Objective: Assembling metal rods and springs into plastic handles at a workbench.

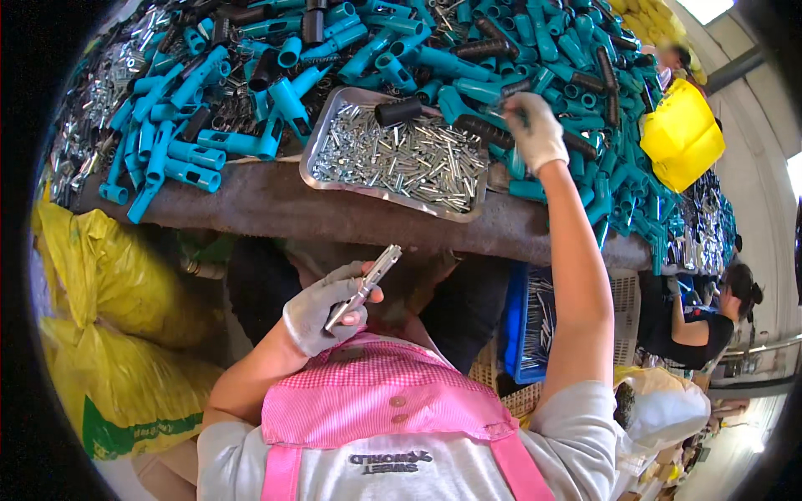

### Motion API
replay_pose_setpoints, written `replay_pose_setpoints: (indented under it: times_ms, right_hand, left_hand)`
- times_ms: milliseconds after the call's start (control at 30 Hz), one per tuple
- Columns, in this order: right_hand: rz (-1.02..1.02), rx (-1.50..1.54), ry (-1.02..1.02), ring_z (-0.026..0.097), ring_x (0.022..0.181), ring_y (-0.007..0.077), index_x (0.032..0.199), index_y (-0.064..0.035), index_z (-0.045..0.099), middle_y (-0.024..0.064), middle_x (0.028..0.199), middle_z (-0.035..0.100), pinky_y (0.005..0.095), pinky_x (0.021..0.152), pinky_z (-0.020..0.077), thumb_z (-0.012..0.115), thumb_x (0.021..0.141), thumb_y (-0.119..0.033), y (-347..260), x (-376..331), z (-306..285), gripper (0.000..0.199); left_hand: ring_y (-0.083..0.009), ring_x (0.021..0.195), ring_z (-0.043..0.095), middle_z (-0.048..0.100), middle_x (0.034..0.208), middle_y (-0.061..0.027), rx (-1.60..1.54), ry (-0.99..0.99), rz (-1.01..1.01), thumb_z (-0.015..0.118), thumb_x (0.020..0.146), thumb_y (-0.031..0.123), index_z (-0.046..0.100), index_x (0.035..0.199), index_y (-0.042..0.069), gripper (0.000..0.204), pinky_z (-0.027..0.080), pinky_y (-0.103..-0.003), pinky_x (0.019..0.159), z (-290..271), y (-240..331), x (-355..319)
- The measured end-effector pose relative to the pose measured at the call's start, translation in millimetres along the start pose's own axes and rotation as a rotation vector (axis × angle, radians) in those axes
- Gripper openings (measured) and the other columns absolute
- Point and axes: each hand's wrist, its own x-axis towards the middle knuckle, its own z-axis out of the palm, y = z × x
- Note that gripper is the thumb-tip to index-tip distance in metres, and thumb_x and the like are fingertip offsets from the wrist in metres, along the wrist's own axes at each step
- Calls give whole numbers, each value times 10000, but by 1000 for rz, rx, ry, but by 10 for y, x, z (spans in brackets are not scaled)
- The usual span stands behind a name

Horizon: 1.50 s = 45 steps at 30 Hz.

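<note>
A slotted silver metal bar [368, 284] is gripped in my gloved left hand [324, 309], over my lap and pointing up to the right. My gloved right hand [537, 134] stretches out over the heap of teal tube-shaped handles [576, 92], near a black coil spring [484, 129]. Its fingers are curled and partly blurred, so what they hold does not show clearly. Between the hands, at the table's front edge, sits a metal tray [313, 171] full of small silver pins [401, 159]. A short black tube [398, 111] lies on the pins.
More teal handles [192, 154], springs and black tubes cover the table. Yellow sacks [109, 309] stand at the left. A blue crate [518, 334] of metal rods is below the table. Towards the right are a yellow container [682, 136] and another person [706, 326].
</note>
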Motion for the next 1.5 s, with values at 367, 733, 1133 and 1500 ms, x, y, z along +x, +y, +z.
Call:
replay_pose_setpoints:
  times_ms: [367, 733, 1133, 1500]
  right_hand:
    - [286, 1107, -384, 483, 596, 79, 973, -64, 518, 3, 726, 509, 200, 443, 358, 676, 823, -333, -575, -351, -418, 346]
    - [469, 1235, -770, 421, 555, 61, 1012, -40, 530, 15, 727, 508, 188, 476, 341, 686, 819, -190, -1138, -1010, -18, 291]
    - [206, 979, -1087, 540, 860, 91, 1160, -63, 430, 19, 925, 573, 250, 744, 460, 681, 784, -45, -1444, -1226, 157, 452]
    - [-567, 367, -1822, 618, 847, 205, 933, -59, 651, 84, 840, 658, 346, 753, 473, 676, 762, -220, -1597, -712, -93, 236]
  left_hand:
    - [-72, 515, 427, 578, 897, -89, 62, -26, 104, 511, 913, 134, 461, 1250, 106, 342, 241, -163, 369, 40, 277, 118]
    - [-48, 503, 407, 604, 914, -104, 189, -65, -37, 525, 911, 131, 451, 1275, 63, 378, 241, -154, 363, 72, 234, 0]
    - [-27, 467, 333, 620, 893, -117, 425, -29, -89, 583, 902, 246, 473, 1202, 87, 357, 266, -163, 373, -54, 59, 52]
    - [-54, 484, 424, 649, 842, -59, 876, -198, -310, 591, 867, 227, 560, 1118, 29, 321, 332, -179, 396, 101, 53, -65]
